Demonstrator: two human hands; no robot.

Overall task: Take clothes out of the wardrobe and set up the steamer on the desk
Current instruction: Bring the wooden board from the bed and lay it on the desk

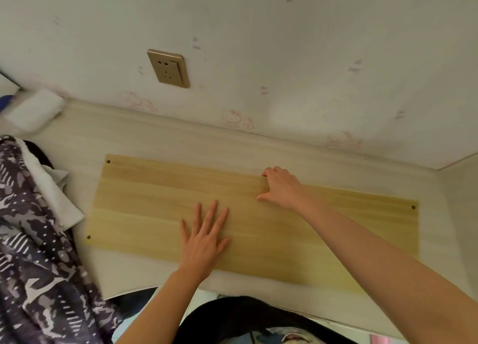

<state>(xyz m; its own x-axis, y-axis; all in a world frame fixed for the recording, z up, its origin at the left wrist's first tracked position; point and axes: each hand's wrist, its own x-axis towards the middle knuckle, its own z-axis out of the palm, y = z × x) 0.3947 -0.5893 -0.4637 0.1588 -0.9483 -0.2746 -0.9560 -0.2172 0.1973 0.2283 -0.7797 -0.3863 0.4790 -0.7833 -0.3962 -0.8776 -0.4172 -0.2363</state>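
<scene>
A long light-yellow wooden board [144, 204] with small holes near its corners lies flat on the pale desk [165, 139]. My left hand [204, 237] rests palm down on the board's middle, fingers spread. My right hand [280, 186] sits at the board's far edge, its fingers curled over that edge and its thumb on top. A pile of clothes lies at the left: a dark purple patterned garment [33, 253] over a white one [60, 201]. No steamer is in view.
A gold wall socket [168, 68] sits on the wall above the desk. A white roll-like object [33, 111] lies at the desk's back left corner. The desk meets a side wall at the right. My dark-clothed lap shows below the front edge.
</scene>
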